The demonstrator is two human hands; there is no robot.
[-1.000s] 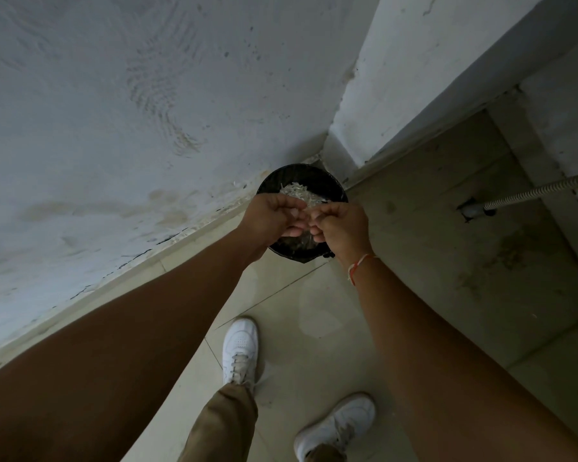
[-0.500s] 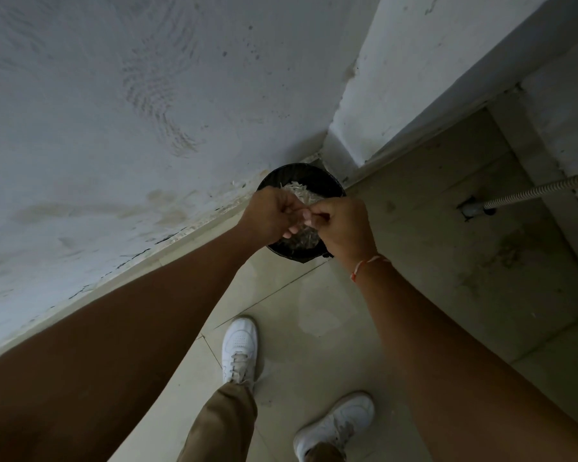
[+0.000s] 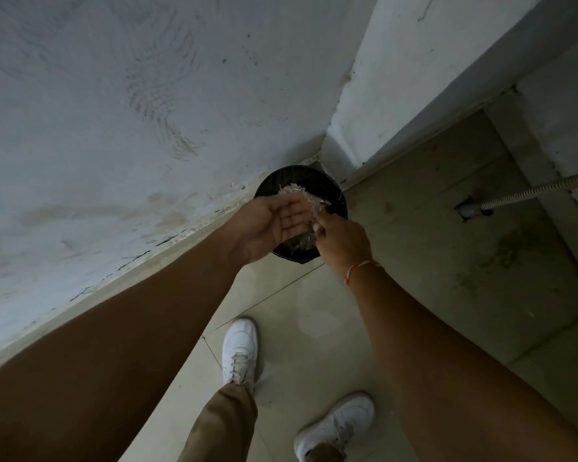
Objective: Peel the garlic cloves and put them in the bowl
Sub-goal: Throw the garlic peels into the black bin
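Peelings pile up pale and papery [image 3: 302, 195] in the round black bin [image 3: 331, 191] on the tiled floor. Left hand [image 3: 274, 225] lies palm-up, fingers released; right hand [image 3: 342, 240] brushes at it, its fingers hidden, can't tell. Looks like scrap-dumping; no garlic clove or bowl in view, so next fetch another.

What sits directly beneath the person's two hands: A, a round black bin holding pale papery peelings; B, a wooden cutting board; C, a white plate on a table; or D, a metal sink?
A: the round black bin with pale papery peelings shows under the left hand and right hand.
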